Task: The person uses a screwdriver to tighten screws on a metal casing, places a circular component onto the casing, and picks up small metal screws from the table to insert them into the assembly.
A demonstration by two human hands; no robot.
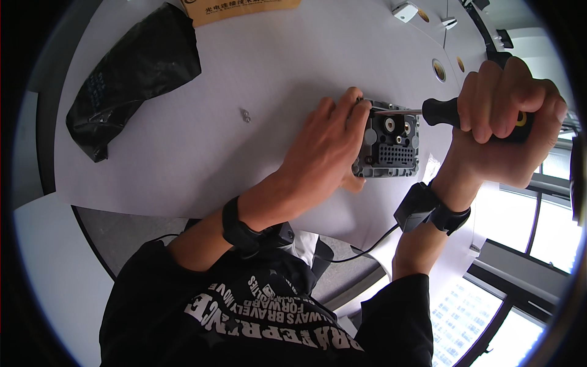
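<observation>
My left hand (pixel 321 144) is closed round the left side of a grey metal block with a black multi-hole connector insert (pixel 396 155), steadying it on the table. Its fingers lie along the upper left edge, and the thumb shows at the lower left. Wrapped in my right hand (pixel 507 113) is a screwdriver with a black handle (pixel 439 112). The thin metal shaft reaches left to the block's upper left corner, beside my left fingertips. Exactly what the tip touches is hidden there.
Small metal pieces, seemingly screws (pixel 246 115), lie left of my left hand on the white table (pixel 202 122). A crumpled black plastic bag (pixel 137 70) is at the far left, with an orange-brown package (pixel 241 8) at the back. Round cable holes (pixel 438 70) sit back right.
</observation>
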